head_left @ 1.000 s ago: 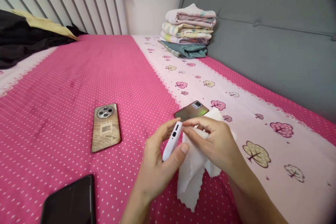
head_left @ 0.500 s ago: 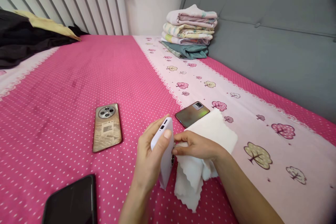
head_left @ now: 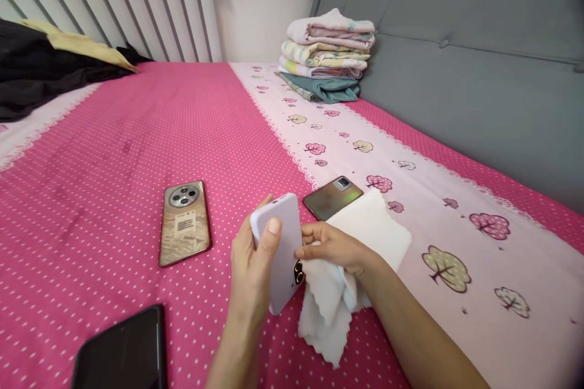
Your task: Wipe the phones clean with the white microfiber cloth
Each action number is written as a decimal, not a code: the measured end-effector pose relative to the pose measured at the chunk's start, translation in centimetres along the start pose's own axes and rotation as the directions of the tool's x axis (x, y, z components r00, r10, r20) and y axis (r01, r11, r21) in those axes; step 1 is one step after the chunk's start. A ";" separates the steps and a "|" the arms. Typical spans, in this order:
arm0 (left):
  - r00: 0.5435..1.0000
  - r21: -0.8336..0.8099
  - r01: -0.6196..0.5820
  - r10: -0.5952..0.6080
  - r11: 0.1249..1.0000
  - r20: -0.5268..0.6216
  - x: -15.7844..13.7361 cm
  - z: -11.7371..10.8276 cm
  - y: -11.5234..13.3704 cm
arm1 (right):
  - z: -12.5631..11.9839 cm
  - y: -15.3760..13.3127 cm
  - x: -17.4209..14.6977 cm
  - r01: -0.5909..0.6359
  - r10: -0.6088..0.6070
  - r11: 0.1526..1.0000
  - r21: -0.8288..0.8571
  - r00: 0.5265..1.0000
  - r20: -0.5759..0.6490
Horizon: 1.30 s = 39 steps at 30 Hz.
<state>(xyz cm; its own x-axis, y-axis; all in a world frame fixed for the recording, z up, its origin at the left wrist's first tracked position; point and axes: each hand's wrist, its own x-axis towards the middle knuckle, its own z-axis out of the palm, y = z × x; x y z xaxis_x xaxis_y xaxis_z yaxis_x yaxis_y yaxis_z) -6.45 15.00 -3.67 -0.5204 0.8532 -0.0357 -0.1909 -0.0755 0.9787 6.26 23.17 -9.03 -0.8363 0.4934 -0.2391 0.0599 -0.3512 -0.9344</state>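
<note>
A lavender phone (head_left: pixel 286 243) is tilted on edge above the bed, its back and gold-ringed camera lenses turned toward the right. My left hand (head_left: pixel 255 255) is closed around it, thumb lying on the back. At the phone's right edge, my right hand (head_left: pixel 335 247) pinches a white cloth (head_left: pixel 326 310) with scalloped edges, which hangs below the fingers. Part of the white material (head_left: pixel 371 225) spreads out behind that hand. Partly covered by it is a dark, glossy phone (head_left: pixel 331 199) lying camera side up.
On the pink dotted bedspread (head_left: pixel 173 127) lie a brown-gold phone (head_left: pixel 186 237) with a label and a black phone (head_left: pixel 123 352), screen up. Folded linens (head_left: pixel 329 51) stand by the grey headboard (head_left: pixel 456 73). Dark clothing (head_left: pixel 41 73) lies at left, near a radiator (head_left: pixel 155 6).
My left hand has turned the lavender phone so more of its back and lenses show. My right hand has shifted slightly left with the cloth.
</note>
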 end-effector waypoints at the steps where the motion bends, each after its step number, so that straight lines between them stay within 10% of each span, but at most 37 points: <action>1: 1.000 0.002 0.000 0.000 1.000 0.000 0.1 0.0 0.0 | -0.1 0.2 0.1 0.000 0.001 1.000 0.029 1.000 -0.030; 9: 0.992 0.082 0.050 -0.040 0.995 -0.118 0.6 -0.3 -1.0 | -0.8 0.2 0.7 0.069 0.045 0.948 0.311 0.937 -0.346; 19: 0.990 0.134 0.120 -0.109 0.984 -0.090 0.4 -0.1 -0.4 | -1.8 -0.2 1.0 0.258 0.054 0.919 0.298 0.665 -0.745; 26: 0.989 0.142 0.105 -0.088 0.984 -0.121 0.2 0.2 -0.3 | -3.2 0.4 1.1 0.281 0.098 0.912 0.299 0.557 -0.825; 39: 0.991 0.172 0.111 -0.096 0.979 -0.096 0.5 -0.2 -0.7 | -4.1 1.0 0.9 0.233 0.026 0.956 0.177 0.536 -0.844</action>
<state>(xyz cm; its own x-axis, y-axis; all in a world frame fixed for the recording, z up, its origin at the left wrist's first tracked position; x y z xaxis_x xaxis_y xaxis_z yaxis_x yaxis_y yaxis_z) -6.77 15.39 -4.42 -0.5772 0.8029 -0.1486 -0.1019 0.1098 0.9887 7.80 26.49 -11.26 0.0137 0.9269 -0.3750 -0.2343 -0.3616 -0.9024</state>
